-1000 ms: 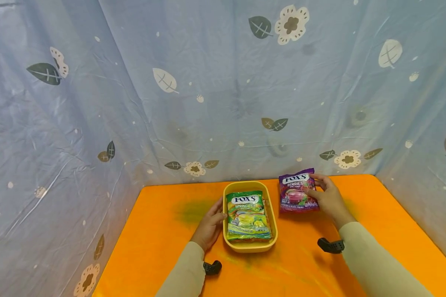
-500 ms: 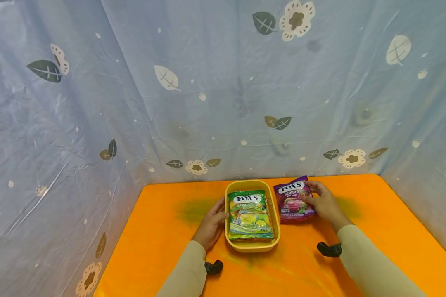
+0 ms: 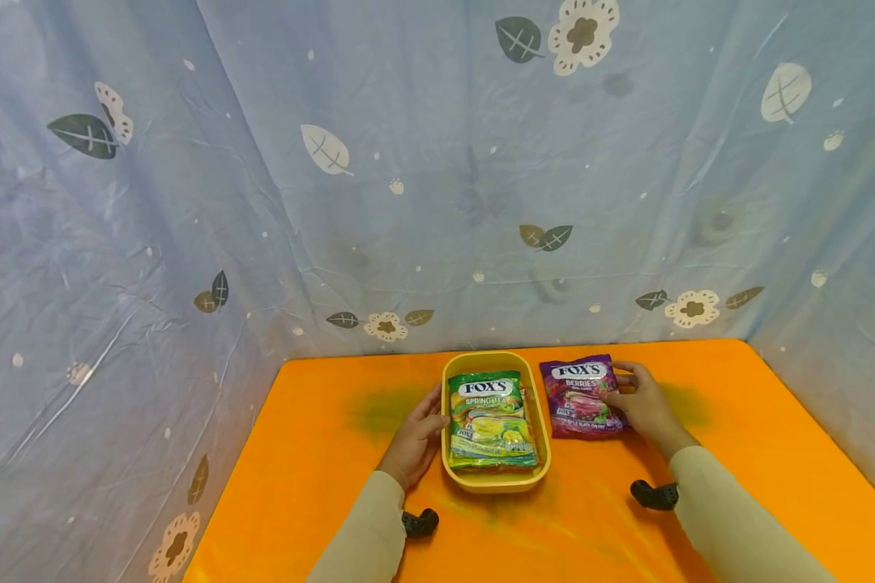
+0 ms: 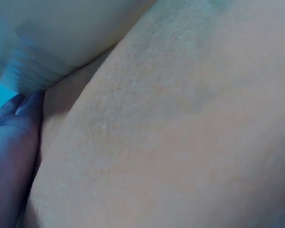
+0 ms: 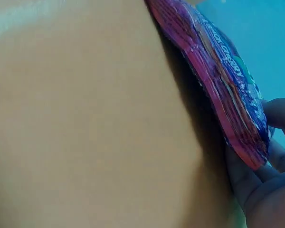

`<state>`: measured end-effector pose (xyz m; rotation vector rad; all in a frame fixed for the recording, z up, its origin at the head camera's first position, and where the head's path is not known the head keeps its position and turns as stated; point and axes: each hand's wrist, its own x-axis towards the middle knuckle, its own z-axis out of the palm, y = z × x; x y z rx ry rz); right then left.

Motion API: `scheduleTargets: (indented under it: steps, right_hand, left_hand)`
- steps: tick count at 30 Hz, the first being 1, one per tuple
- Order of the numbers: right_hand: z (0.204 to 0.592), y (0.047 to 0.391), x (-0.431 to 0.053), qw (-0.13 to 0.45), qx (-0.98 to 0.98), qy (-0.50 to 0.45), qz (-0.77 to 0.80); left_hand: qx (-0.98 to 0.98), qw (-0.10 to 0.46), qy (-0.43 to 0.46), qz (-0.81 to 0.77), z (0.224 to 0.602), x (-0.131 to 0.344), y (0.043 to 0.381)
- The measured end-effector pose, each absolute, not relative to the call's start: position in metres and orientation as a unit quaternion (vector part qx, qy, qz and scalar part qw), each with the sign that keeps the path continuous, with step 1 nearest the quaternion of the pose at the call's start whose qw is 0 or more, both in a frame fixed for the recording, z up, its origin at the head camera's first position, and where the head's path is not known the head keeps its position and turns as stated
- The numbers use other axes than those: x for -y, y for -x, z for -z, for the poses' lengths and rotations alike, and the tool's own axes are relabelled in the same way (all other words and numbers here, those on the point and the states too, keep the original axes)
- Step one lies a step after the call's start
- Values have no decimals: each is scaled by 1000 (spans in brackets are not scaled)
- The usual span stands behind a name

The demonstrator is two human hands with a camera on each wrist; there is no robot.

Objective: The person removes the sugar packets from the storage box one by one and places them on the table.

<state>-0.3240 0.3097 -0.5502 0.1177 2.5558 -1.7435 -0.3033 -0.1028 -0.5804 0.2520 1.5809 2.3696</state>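
Observation:
A yellow plastic tray (image 3: 497, 486) lies on the orange tabletop, with a green bag of candy (image 3: 492, 421) on top of the packets inside it. My left hand (image 3: 414, 441) is at the tray's left side, thumb on the rim and fingers along the outer wall. In the left wrist view, the fingers (image 4: 9, 118) reach the pale wall of the tray. Right of the tray, my right hand (image 3: 649, 405) holds a purple bag of berry candy (image 3: 579, 401) by its right edge. The right wrist view has this bag between thumb and fingers, its lower edge close over the table.
The orange table (image 3: 321, 486) runs back to a blue curtain (image 3: 408, 202) with leaf and flower prints, which also encloses both sides. Black wrist mounts (image 3: 419, 524) stick out from both sleeves.
My right hand has brought the purple candy bag lower and closer to me, beside the tray. After tilting, it is straighter now. The left hand stays at the tray.

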Motion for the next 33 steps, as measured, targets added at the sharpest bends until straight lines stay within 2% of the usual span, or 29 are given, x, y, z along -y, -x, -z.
scheduleTargets:
  steps: [17, 33]
  right_hand:
    - [547, 314, -354, 15, -811, -39, 584]
    - [532, 320, -324, 25, -799, -8, 601]
  left_hand:
    - [-543, 142, -80, -823, 580, 103, 304]
    - [-545, 140, -74, -823, 579, 103, 304]
